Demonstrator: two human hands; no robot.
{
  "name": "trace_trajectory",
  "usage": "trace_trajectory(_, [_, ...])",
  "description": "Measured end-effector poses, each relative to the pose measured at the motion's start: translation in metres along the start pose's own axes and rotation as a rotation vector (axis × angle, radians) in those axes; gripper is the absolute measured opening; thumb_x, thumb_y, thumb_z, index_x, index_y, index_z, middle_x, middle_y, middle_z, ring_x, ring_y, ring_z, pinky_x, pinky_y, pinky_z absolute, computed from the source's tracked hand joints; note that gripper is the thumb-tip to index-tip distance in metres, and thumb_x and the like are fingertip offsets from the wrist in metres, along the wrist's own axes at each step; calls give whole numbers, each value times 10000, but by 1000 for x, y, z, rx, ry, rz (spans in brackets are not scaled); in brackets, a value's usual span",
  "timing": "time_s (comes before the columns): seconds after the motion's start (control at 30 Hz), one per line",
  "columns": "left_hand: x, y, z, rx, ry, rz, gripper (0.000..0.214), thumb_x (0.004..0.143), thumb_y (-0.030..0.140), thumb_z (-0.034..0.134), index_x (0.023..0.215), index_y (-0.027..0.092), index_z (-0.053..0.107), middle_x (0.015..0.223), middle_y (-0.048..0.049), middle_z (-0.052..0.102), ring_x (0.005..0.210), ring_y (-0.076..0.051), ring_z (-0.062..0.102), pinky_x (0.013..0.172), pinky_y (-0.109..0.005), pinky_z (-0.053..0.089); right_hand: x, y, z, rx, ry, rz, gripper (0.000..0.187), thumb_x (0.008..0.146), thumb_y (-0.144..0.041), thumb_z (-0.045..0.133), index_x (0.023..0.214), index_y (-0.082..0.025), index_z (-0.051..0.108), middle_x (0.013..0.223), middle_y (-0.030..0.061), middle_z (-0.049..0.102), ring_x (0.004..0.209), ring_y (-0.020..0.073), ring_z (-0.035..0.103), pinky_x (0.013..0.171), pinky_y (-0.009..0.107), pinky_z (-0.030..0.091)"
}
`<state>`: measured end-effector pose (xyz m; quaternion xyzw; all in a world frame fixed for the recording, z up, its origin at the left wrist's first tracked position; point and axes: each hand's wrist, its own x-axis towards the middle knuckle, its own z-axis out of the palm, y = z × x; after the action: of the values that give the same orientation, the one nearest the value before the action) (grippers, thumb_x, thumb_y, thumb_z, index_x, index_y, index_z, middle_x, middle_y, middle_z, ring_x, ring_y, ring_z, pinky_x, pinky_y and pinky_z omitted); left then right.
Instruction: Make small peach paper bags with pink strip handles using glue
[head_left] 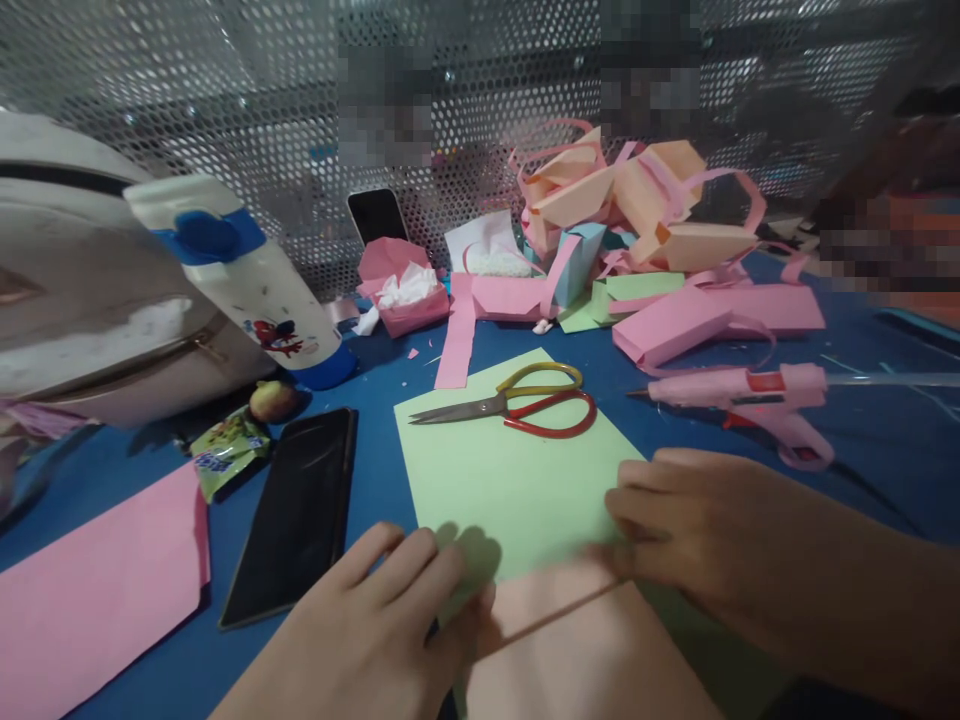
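Over the near part of the green sheet (pixel 517 490), peach paper (pixel 581 655) that I take to be mid-fold.
From my remote seat I see the left hand (pixel 382 600) pinching the paper's strip-like edge at the sheet's left side; the right hand (pixel 697 520) pinches the other end, fingertips slightly blurred. Right of the sheet lies a pink glue gun (pixel 720 388); on the sheet's far part rest the scissors (pixel 495 405), unheld. The next move, I judge, calls for squaring the edge and pressing the crease evenly.
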<state>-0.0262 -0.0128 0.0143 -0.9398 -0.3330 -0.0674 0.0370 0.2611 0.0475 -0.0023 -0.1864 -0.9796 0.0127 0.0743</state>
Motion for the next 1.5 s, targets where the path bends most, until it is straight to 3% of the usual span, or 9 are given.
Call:
trace_trajectory(0.27, [-3,1,-7,-13,-33,-36,249,968,204,464,915,238,705,857,-40,649,722,-204,482,644,-343,292,0,1,-1,83,-129,27,260,668,-93,683,862,-267,669,687,4,627,645,202,533,587,355,250])
trace_trajectory(0.47, [3,-5,-8,-323,-103,-151,300,852,79,541,958,303,709,951,-11,638,839,-188,558,717,-318,340,6,5,-13,164,-168,63,299,755,-46,609,887,-281,739,700,-4,658,693,194,583,597,325,295])
trace_trajectory(0.57, [6,-7,-4,-418,-132,-223,318,837,158,648,1121,298,669,1026,-19,639,905,-200,583,774,-317,393,10,8,-9,258,-100,138,304,793,-36,563,850,-268,750,763,-3,692,756,185,630,635,296,355])
trace_trajectory(0.7, [9,-3,7,-410,-65,-213,364,849,281,707,1203,242,634,1042,-56,647,917,-221,600,774,-313,440,16,-1,-5,406,172,180,316,890,-58,450,967,-213,714,931,25,720,836,162,652,706,268,428])
trace_trajectory(0.8, [12,3,16,-425,20,-174,154,941,264,583,1037,218,694,937,-51,659,865,-198,614,734,-279,447,16,-20,-7,437,394,-10,318,905,-75,413,1027,-187,685,942,55,708,864,159,627,745,271,459])
trace_trajectory(0.93, [15,4,20,-427,167,-198,312,986,217,458,777,172,685,795,-48,636,763,-173,602,674,-261,442,11,-42,-9,205,606,-340,303,940,-159,410,1010,-183,704,1014,38,725,992,174,602,823,317,468])
trace_trajectory(1.1, [12,-3,9,-509,474,-328,262,970,184,512,780,161,690,834,-41,631,750,-139,615,660,-222,469,11,-43,1,-186,645,-584,306,985,-184,452,934,-209,754,1158,-20,716,1099,135,579,828,270,476])
trace_trajectory(1.23, [4,-7,1,-351,640,-284,226,941,93,533,1029,200,712,1000,-51,622,842,-134,611,711,-217,482,18,-30,9,-202,583,-402,222,961,-127,526,898,-184,731,1033,27,742,977,164,617,846,295,470])
trace_trajectory(1.5, [0,-3,13,99,628,-12,236,912,155,628,1129,232,680,963,-53,672,709,-144,538,641,-271,428,20,-7,23,342,430,23,264,896,-46,445,911,-190,667,972,67,677,938,190,617,818,326,492])
